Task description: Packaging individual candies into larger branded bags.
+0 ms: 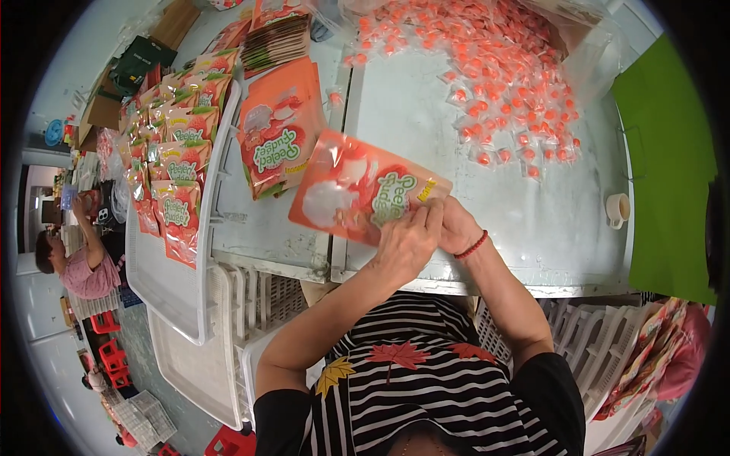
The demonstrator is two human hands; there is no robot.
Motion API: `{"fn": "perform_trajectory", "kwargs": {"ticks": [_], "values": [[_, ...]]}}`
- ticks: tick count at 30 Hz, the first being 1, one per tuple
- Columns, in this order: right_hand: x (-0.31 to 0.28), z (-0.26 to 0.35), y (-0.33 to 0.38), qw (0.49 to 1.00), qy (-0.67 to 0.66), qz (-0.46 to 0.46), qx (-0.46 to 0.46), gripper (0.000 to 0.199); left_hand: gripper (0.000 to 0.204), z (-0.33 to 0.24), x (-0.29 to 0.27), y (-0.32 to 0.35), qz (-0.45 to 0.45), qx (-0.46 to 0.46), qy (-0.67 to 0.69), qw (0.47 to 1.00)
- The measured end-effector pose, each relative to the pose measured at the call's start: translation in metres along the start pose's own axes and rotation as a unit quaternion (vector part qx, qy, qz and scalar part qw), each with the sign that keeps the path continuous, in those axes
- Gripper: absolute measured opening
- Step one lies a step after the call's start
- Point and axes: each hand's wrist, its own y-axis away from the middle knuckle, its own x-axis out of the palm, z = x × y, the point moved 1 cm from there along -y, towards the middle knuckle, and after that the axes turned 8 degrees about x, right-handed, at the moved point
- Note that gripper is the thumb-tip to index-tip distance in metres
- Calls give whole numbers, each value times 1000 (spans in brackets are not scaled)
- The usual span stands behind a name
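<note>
Between my hands is a flat pink-red candy pouch (338, 182) with a clear window, turned sideways above the table. My left hand (409, 242) reaches across its lower edge, fingers closed at the pouch's right end. At that same end my right hand (457, 226), with a red bead bracelet at the wrist, grips the corner. The fingertips partly hide each other, and I cannot see whether the pouch's end is parted. Just left of it lies a stack of similar flat pouches (266, 125). Beyond, to the right, a big heap of small clear-wrapped red candies (509, 83) is spread out.
A white tray (163, 270) at the left carries rows of filled pouches (182, 163). More stacked pouches (275, 45) lie behind. A tape roll (617, 210) sits by the table's right edge, near a green panel (669, 167). Another person (87, 266) works at far left.
</note>
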Motion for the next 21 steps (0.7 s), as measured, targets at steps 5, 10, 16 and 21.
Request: {"fn": "perform_trajectory", "kwargs": {"ticks": [5,10,16,21], "values": [[22,11,9,991,-17,103,84,42,80,7,-28,-5,1,76,133,988],[12,2,5,990,-24,61,129,35,113,29,-27,-9,104,89,94,986],[42,18,30,964,265,-15,13,25,87,33,-20,-12,30,107,73,991],[50,60,44,793,566,-125,-185,26,67,65,-30,15,84,-47,47,994]]}}
